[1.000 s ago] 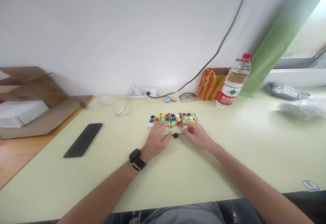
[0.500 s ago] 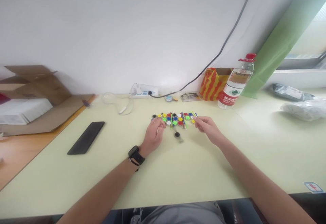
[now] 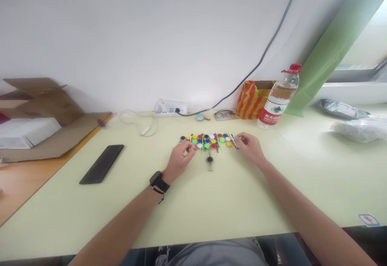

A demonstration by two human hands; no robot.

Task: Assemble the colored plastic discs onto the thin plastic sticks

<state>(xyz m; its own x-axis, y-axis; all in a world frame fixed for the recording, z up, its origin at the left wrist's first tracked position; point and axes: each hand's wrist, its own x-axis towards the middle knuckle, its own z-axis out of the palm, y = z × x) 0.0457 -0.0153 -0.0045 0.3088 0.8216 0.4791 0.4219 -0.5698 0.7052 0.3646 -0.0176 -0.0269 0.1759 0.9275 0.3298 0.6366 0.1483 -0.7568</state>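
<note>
Coloured discs (image 3: pixel 207 146) dot a pale-green table (image 3: pixel 229 209) — white wall (image 3: pixel 151 36) behind.

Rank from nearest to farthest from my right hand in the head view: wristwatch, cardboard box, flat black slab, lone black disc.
1. Lone black disc, left of the right hand
2. Wristwatch, farther left
3. Flat black slab, left again
4. Cardboard box, far left
</note>
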